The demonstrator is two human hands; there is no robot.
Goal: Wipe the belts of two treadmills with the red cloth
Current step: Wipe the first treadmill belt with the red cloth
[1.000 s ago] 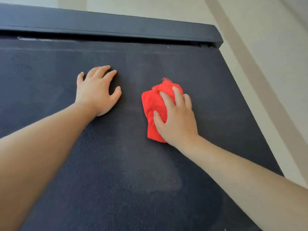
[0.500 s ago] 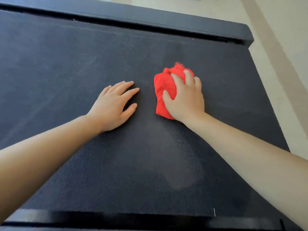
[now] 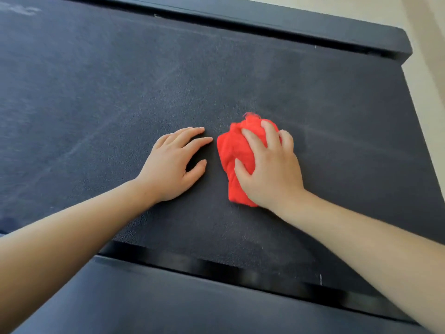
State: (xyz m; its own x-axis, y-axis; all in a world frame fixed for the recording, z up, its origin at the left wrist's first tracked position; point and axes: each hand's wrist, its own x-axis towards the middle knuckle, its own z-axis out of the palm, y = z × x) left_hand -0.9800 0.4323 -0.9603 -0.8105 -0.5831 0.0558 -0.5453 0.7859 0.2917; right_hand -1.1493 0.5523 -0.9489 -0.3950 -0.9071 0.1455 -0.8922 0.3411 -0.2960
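Now right hand [image 3: 269, 174] grips red cloth [image 3: 232, 150] on belt [image 3: 120, 92].

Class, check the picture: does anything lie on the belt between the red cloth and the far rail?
Nothing visible does: the belt ahead of the cloth is bare up to the rail. The left hand rests beside the cloth, off that path.

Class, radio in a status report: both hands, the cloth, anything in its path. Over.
Left hand flat on belt, open. Right hand grips bunched red cloth, pressing it on belt. Left hand close beside cloth, not touching.
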